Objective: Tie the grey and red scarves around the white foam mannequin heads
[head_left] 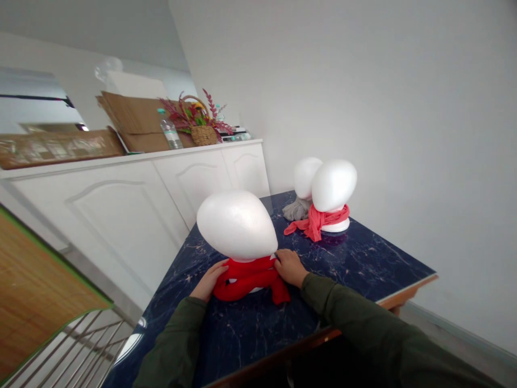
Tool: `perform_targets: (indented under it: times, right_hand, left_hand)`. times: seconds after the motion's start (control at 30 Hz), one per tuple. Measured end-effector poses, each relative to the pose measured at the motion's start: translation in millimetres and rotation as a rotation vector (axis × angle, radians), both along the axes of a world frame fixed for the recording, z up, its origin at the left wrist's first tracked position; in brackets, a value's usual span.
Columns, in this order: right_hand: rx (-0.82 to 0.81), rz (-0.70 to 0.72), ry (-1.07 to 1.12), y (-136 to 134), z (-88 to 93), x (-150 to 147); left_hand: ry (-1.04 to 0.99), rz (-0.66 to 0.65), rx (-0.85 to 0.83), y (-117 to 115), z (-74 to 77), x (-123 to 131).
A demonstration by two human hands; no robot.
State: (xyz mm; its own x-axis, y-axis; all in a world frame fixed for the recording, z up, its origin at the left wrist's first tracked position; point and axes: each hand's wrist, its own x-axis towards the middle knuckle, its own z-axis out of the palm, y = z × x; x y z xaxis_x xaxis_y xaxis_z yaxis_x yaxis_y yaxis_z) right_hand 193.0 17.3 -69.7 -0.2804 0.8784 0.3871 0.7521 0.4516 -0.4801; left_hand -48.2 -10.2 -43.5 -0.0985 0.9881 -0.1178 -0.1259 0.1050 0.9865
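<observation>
Red scarf [247,280] wrapped round the neck of a white foam head [236,223], bulky knot at front, one tail hanging down on the right side of the frame. Head stands upright on a dark blue marble-pattern tabletop [355,258], near the table's near edge, with a sliver of white base showing under the scarf.

Hands apart, one each side of the scarf. Left hand [209,280] has its fingers on the scarf's left side; right hand [288,268] rests on its right side, fingertips [278,257] at the top edge just under the foam. Can't tell if either is pinching cloth or just touching. Olive-green sleeves [343,307] run out of frame at the bottom.

Further back on the table: second foam head [333,186] with a coral scarf [317,222], and a third foam head [305,177] partly hidden behind it, grey cloth [297,210] at its base.

Along the wall, white cabinets [194,188] carry flattened cardboard [135,124], a plastic water bottle [170,130], and a wicker basket [204,134] with artificial foliage. Bottle label too blurred to read. Wrapped package [60,148] at far left: print illegible, cut off by the frame.
</observation>
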Motion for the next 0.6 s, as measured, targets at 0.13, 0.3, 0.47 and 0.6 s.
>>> perform_targets:
  times: [0.13, 0.3, 0.47, 0.6]
  right_hand:
    - [-0.024, 0.010, -0.060, -5, 2.2, -6]
    - [0.095, -0.085, 0.083, -16, 1.8, 16]
    - [0.213, -0.237, 0.315, -21, -5.0, 87]
    - [0.273, -0.371, 0.418, -29, -16.5, 168]
  left_hand:
    - [0.023, -0.052, 0.038, -4, -0.4, 6]
    - [0.170, -0.200, 0.194, -10, 2.5, 36]
    - [0.288, -0.224, 0.325, -6, -0.2, 108]
    - [0.310, -0.367, 0.406, 8, -5.4, 187]
